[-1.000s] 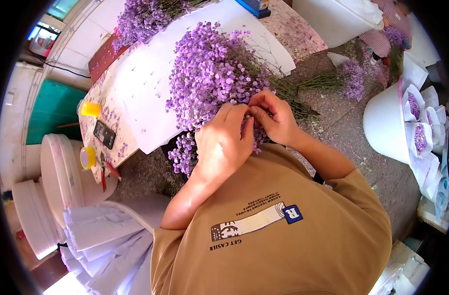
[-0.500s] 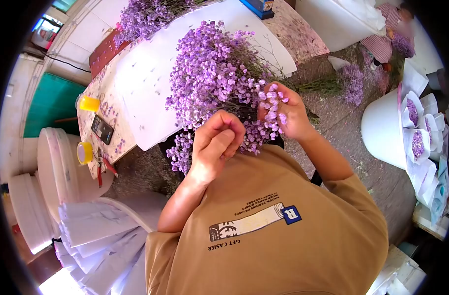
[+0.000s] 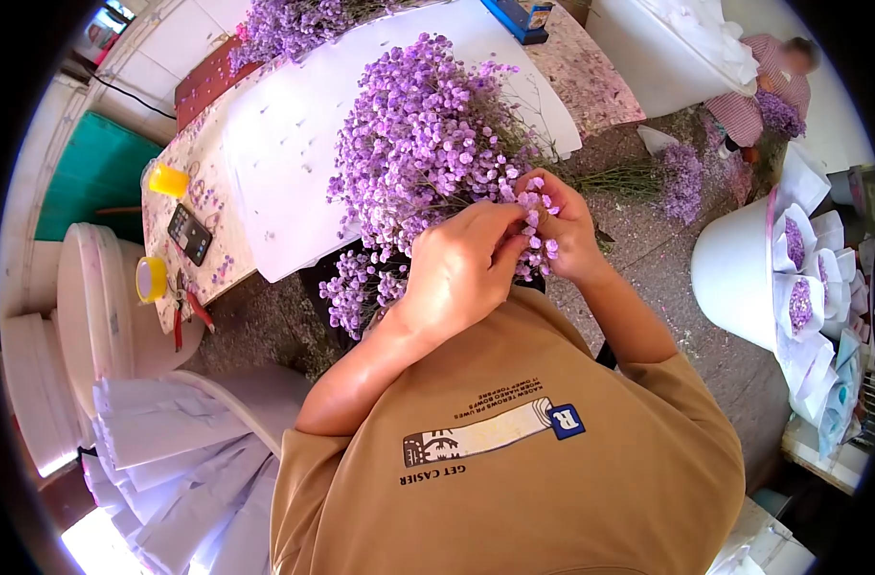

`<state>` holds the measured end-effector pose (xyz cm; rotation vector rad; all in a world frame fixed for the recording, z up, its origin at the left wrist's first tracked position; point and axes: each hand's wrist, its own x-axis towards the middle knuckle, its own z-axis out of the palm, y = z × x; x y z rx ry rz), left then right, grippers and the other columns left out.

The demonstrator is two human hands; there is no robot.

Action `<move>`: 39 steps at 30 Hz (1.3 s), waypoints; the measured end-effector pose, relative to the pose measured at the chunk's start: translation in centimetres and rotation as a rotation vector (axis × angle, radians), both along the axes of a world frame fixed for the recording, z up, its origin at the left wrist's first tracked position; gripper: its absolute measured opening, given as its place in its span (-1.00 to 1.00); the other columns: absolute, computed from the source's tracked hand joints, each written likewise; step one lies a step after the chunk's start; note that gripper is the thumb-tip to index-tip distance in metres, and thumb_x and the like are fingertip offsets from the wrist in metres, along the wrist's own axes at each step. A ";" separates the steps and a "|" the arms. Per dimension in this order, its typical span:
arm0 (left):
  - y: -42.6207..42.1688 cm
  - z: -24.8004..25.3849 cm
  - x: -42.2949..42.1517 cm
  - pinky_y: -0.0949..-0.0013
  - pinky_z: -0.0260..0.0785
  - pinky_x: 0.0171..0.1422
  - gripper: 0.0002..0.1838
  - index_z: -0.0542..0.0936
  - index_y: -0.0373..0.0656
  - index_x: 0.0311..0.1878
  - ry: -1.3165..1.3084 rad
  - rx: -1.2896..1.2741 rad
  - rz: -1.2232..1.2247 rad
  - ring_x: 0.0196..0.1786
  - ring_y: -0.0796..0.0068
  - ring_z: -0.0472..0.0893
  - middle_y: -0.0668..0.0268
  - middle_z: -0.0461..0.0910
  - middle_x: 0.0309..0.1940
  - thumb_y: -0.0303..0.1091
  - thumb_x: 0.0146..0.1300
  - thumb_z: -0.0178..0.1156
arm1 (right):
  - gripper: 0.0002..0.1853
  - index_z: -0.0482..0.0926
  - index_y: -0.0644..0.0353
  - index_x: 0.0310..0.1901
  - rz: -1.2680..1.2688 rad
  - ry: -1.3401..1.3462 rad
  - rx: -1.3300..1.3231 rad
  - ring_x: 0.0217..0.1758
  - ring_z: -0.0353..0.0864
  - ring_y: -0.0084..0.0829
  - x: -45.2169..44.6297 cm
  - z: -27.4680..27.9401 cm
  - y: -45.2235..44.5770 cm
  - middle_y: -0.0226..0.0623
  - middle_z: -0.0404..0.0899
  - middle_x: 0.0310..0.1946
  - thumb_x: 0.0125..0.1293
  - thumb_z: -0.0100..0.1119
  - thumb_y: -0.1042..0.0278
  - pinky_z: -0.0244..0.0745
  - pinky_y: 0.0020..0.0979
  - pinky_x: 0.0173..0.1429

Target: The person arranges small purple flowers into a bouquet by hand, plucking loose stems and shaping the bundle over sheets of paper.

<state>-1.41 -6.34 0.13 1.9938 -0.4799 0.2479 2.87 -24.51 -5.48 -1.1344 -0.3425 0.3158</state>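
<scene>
A large bunch of purple baby's breath (image 3: 409, 144) lies in front of me, partly over the white paper sheet (image 3: 284, 163) on the table. My right hand (image 3: 569, 230) is closed round a small sprig of purple flowers (image 3: 535, 251), whose blossoms show in front of its fingers. My left hand (image 3: 466, 264) reaches across to the same sprig, thumb and forefinger pinched close by its blossoms. What sits between those left fingertips is too small to make out. Lower blossoms of the bunch hang beside my left wrist.
On the table's left are a phone (image 3: 189, 234), yellow tape rolls (image 3: 151, 279) and red-handled pliers (image 3: 199, 311). White tubs stand left and right; the right tub (image 3: 734, 273) holds paper-wrapped flowers. A person (image 3: 772, 81) sits at back right near flowers on the floor.
My left hand has moved right and up, from in front of the bunch to the sprig in my right hand. The right hand stays nearly in place. The view has shifted slightly.
</scene>
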 end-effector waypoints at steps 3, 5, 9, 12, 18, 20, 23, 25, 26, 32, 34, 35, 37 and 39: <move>0.1 0.5 0.1 0.44 0.40 -0.38 -0.75 0.66 -0.33 -0.02 0.019 0.018 -0.001 -0.49 0.53 0.53 0.20 0.62 -0.40 -0.56 0.22 0.33 | -0.87 0.44 0.17 0.01 -0.021 0.084 -0.008 -0.17 0.53 -0.65 0.0 -0.6 0.0 -0.47 0.53 -0.20 0.50 0.11 0.47 0.44 -0.53 -0.04; 0.3 0.5 0.1 0.45 0.39 -0.38 -0.74 0.66 -0.33 0.00 0.058 0.006 -0.016 -0.49 0.56 0.52 0.22 0.62 -0.42 -0.56 0.23 0.33 | -0.86 0.44 0.18 0.01 0.015 0.024 -0.021 -0.16 0.52 -0.67 0.0 -0.8 -0.4 -0.47 0.54 -0.19 0.49 0.12 0.49 0.43 -0.55 -0.02; 0.3 -0.3 0.5 0.45 0.34 -0.41 -0.75 0.68 -0.33 0.00 0.198 -0.119 -0.021 -0.52 0.66 0.44 0.30 0.54 -0.55 -0.53 0.26 0.32 | -0.85 0.43 0.19 0.02 -0.036 0.036 -0.097 -0.16 0.52 -0.69 -0.2 -0.2 -0.3 -0.48 0.55 -0.19 0.49 0.12 0.51 0.43 -0.56 -0.04; 0.3 0.3 0.4 0.44 0.27 -0.45 -0.77 0.69 -0.31 -0.02 0.217 -0.079 -0.023 -0.55 0.69 0.36 0.37 0.48 -0.61 -0.52 0.26 0.32 | -0.83 0.42 0.19 0.03 0.023 0.015 0.007 -0.18 0.52 -0.70 -0.1 -0.4 -0.3 -0.50 0.54 -0.20 0.48 0.13 0.52 0.42 -0.58 -0.08; 0.0 0.2 0.2 0.45 0.19 -0.48 -0.85 0.68 -0.29 -0.11 0.158 -0.053 0.004 -0.56 0.70 0.29 0.43 0.42 -0.63 -0.53 0.26 0.34 | -0.85 0.42 0.18 0.03 -0.016 0.023 -0.085 -0.30 0.51 -0.71 -0.3 -0.3 -0.1 -0.45 0.60 -0.21 0.50 0.11 0.49 0.39 -0.63 -0.25; 0.1 0.3 0.1 0.48 0.20 -0.46 -0.89 0.67 -0.28 -0.14 0.160 -0.093 0.007 -0.55 0.72 0.31 0.44 0.43 -0.61 -0.53 0.28 0.34 | -0.88 0.43 0.18 0.01 -0.070 0.001 -0.146 -0.47 0.44 -0.70 -0.1 -1.2 -0.3 -0.37 0.63 -0.26 0.52 0.08 0.45 0.29 -0.62 -0.45; 1.1 0.2 0.2 0.62 0.19 -0.35 -0.93 0.62 -0.28 -0.13 0.413 -0.577 -0.063 -0.44 0.78 0.37 0.50 0.49 -0.47 -0.52 0.38 0.20 | -0.88 0.44 0.19 0.00 -0.136 0.077 0.036 -0.61 0.34 -0.69 0.1 -1.0 0.2 -0.31 0.64 -0.34 0.54 0.09 0.39 0.15 -0.61 -0.57; 3.1 0.2 0.8 0.64 0.21 -0.30 -0.89 0.61 -0.30 -0.11 0.705 -0.779 -0.285 -0.39 0.80 0.38 0.48 0.52 -0.45 -0.46 0.41 0.19 | -0.87 0.45 0.18 0.00 -0.098 0.088 0.074 -0.62 0.34 -0.68 0.1 -1.0 -0.1 -0.30 0.64 -0.35 0.54 0.11 0.36 0.15 -0.62 -0.56; 3.1 0.2 0.7 0.62 0.23 -0.30 -0.87 0.62 -0.30 -0.11 0.714 -0.707 -0.257 -0.38 0.79 0.41 0.46 0.55 -0.44 -0.43 0.43 0.19 | -0.85 0.46 0.18 -0.01 -0.059 0.096 0.115 -0.63 0.34 -0.67 0.2 -1.0 -0.2 -0.28 0.64 -0.36 0.54 0.12 0.32 0.15 -0.64 -0.55; 0.6 -0.3 0.3 0.48 0.34 -0.37 -0.83 0.68 -0.30 -0.08 0.316 -0.139 -0.054 -0.45 0.68 0.48 0.35 0.63 -0.41 -0.47 0.30 0.33 | -0.83 0.47 0.16 0.00 -0.136 0.120 0.023 -0.62 0.39 -0.68 0.1 -1.2 0.1 -0.38 0.61 -0.37 0.51 0.15 0.30 0.20 -0.62 -0.61; 0.2 -0.3 0.2 0.45 0.34 -0.39 -0.81 0.68 -0.30 -0.07 0.273 -0.094 -0.044 -0.47 0.66 0.49 0.29 0.62 -0.42 -0.49 0.27 0.34 | -0.84 0.46 0.15 -0.01 -0.146 0.120 0.009 -0.61 0.41 -0.69 0.1 -1.4 0.1 -0.41 0.60 -0.37 0.51 0.16 0.31 0.22 -0.62 -0.61; 0.0 -0.8 0.2 0.45 0.34 -0.40 -0.82 0.68 -0.30 -0.08 0.173 -0.062 -0.034 -0.47 0.64 0.50 0.29 0.60 -0.43 -0.49 0.27 0.34 | -0.83 0.46 0.15 -0.01 -0.136 0.113 0.011 -0.56 0.46 -0.69 0.2 -1.5 0.0 -0.43 0.60 -0.36 0.51 0.16 0.30 0.27 -0.63 -0.57; -0.1 -1.2 0.2 0.45 0.33 -0.40 -0.82 0.68 -0.30 -0.08 0.072 -0.030 -0.018 -0.48 0.62 0.51 0.30 0.59 -0.45 -0.49 0.27 0.34 | -0.82 0.46 0.15 -0.01 -0.122 0.104 0.014 -0.52 0.50 -0.70 0.1 -1.4 0.1 -0.46 0.59 -0.35 0.51 0.17 0.29 0.33 -0.64 -0.53; -0.2 -1.3 0.2 0.31 0.48 -0.32 -0.89 0.66 -0.23 -0.18 0.087 -0.036 -0.014 -0.44 0.33 0.62 0.15 0.62 -0.38 -0.47 0.24 0.33 | -0.81 0.46 0.16 -0.01 -0.140 0.060 -0.068 -0.42 0.56 -0.68 0.0 -1.1 0.2 -0.47 0.59 -0.32 0.44 0.19 0.36 0.39 -0.63 -0.44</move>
